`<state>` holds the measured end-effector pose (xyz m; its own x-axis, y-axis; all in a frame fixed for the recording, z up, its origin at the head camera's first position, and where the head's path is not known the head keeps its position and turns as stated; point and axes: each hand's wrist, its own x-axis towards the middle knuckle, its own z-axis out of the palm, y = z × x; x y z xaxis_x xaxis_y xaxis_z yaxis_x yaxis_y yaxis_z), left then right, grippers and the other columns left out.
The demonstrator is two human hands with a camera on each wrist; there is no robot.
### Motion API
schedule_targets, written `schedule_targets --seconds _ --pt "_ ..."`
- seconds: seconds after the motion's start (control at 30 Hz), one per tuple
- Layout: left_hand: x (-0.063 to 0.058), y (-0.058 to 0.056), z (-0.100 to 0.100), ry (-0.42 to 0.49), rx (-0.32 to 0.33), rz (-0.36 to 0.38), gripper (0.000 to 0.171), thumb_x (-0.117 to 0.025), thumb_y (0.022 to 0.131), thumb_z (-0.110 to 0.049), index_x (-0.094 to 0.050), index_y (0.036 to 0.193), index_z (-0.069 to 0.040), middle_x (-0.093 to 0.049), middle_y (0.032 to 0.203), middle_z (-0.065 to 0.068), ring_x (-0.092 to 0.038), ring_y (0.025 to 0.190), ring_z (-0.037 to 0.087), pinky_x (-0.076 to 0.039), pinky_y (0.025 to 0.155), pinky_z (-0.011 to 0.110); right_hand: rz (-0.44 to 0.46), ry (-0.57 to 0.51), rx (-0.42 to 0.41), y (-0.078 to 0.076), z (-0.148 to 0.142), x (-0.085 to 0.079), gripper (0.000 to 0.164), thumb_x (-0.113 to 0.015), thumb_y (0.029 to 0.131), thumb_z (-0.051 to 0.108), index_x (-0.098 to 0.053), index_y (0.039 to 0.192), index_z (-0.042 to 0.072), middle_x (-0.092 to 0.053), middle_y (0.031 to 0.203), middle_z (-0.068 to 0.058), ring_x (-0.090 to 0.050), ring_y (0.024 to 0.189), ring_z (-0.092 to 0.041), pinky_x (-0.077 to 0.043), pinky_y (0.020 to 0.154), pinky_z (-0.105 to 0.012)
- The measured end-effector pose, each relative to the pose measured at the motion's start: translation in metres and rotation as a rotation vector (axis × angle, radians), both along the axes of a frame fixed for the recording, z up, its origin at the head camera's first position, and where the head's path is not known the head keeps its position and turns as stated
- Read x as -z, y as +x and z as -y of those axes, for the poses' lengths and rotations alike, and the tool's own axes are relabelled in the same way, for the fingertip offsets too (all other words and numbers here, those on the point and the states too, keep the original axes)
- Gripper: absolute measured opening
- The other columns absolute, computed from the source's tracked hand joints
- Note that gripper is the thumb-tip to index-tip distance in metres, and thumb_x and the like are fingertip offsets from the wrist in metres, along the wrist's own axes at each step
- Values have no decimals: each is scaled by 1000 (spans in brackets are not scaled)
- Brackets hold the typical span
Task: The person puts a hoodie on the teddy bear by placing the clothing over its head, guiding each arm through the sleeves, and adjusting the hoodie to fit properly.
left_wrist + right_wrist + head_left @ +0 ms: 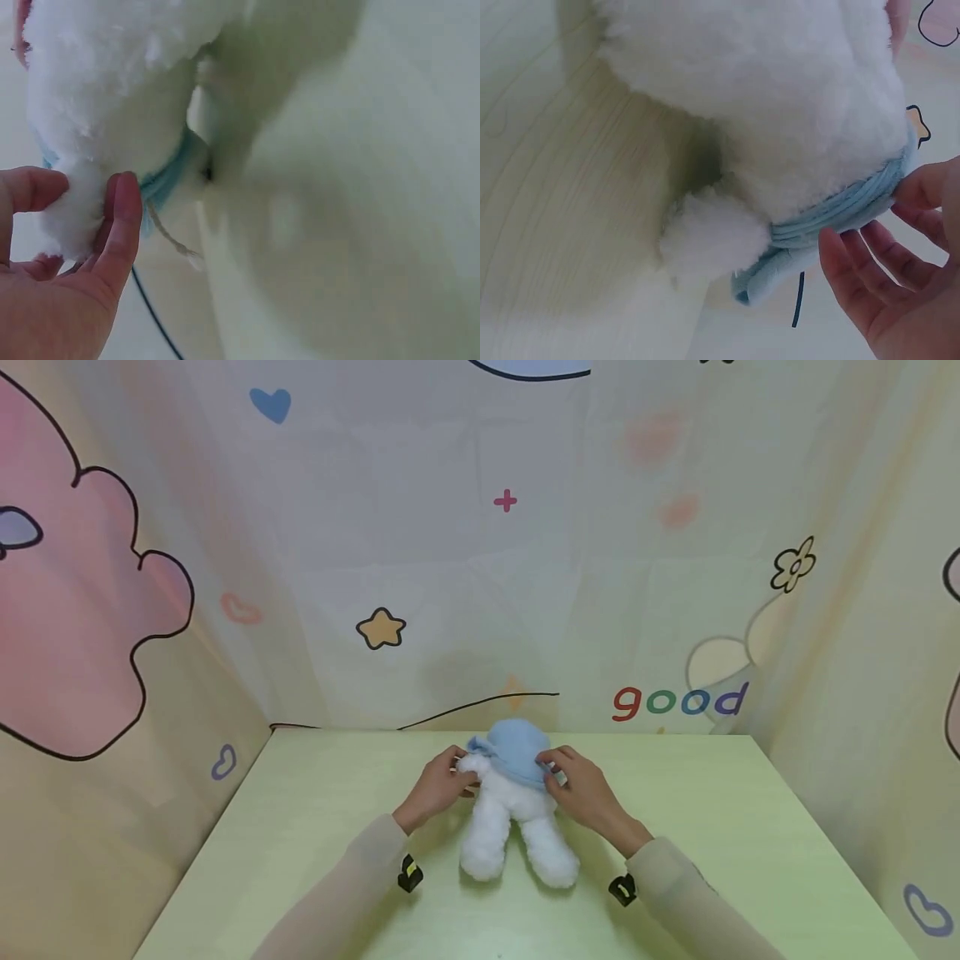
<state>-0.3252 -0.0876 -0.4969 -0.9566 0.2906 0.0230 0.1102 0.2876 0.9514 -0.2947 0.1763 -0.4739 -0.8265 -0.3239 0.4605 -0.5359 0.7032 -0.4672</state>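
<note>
A white fluffy plush toy (510, 802) is at the middle of the table, its two legs pointing toward me. Light blue cloth (517, 747), like a hat or small garment, covers its upper end, and the head is hidden. My left hand (441, 787) holds the toy's stubby arm (71, 210) between thumb and fingers. On the other side, my right hand (587, 787) pinches the gathered edge of the blue cloth (840, 202), with the thumb above and fingertips below. A thin pale cord (172, 238) hangs near the cloth in the left wrist view.
The pale green table (322, 860) reaches back to a printed curtain (450, 527) that also hangs along both sides. Small black devices, one at the left wrist (409, 873) and one at the right wrist (622, 888), sit by the sleeves.
</note>
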Motion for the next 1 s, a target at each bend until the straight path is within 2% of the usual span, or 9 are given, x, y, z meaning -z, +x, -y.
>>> schedule_targets --seconds 0.17,0.27,0.4,0.5,0.6,0.7,0.8,0.9,1.0 --pt "-28 8 0 -54 -46 -113 33 -60 96 -18 -54 127 -7 -62 113 17 -71 94 27 -59 79 38 118 -129 -15 1 0 0 22 -62 97 25 -65 115 13 -68 112 -4 -68 94 -19 -56 76 -36" --pt "-44 10 -1 -90 -70 -185 35 -63 95 -19 -56 128 -9 -64 113 14 -69 91 24 -58 72 31 221 -206 -31 2 2 -2 27 -61 97 31 -63 117 12 -67 113 -7 -68 97 -24 -57 72 -33" --pt "-59 10 -5 -132 -86 -283 33 -66 94 -21 -60 125 -11 -65 111 11 -65 89 19 -56 69 28 350 -291 -38 5 7 -3 34 -62 97 37 -60 119 11 -67 116 -12 -68 98 -27 -57 62 -26" --pt "-68 12 -10 -167 -70 -337 35 -68 92 -24 -61 124 -12 -67 111 8 -64 89 18 -54 69 27 431 -331 -39 7 12 -3 37 -63 96 37 -58 122 11 -67 118 -16 -69 97 -25 -58 62 -29" --pt "-72 13 -17 -211 -17 -372 36 -68 92 -25 -61 126 -13 -67 114 8 -66 91 19 -55 73 29 494 -330 -38 8 15 2 36 -63 96 33 -57 123 10 -67 120 -18 -70 96 -23 -59 63 -32" --pt "-69 10 -21 -258 68 -366 38 -64 95 -22 -57 131 -13 -66 120 9 -68 98 21 -56 82 33 512 -299 -7 6 13 8 33 -62 96 29 -58 123 10 -68 119 -16 -70 94 -25 -58 62 -31" --pt "-59 8 -19 -293 132 -339 36 -59 98 -19 -55 133 -11 -64 124 9 -66 106 23 -54 90 37 475 -241 50 3 6 14 34 -62 95 25 -57 126 11 -68 118 -14 -71 90 -25 -56 62 -29" --pt "-45 8 -11 -327 147 -311 33 -57 98 -16 -56 130 -7 -63 125 10 -64 112 27 -52 94 41 400 -168 88 0 1 18 54 -68 90 20 -46 138 10 -62 125 -15 -70 91 -24 -56 69 -32" --pt "-28 7 -1 -373 133 -294 32 -57 98 -16 -57 127 -3 -61 126 15 -62 113 32 -51 94 45 273 -77 118 -2 -3 19 78 -75 82 15 -33 148 12 -50 134 -15 -67 99 -27 -54 72 -37"
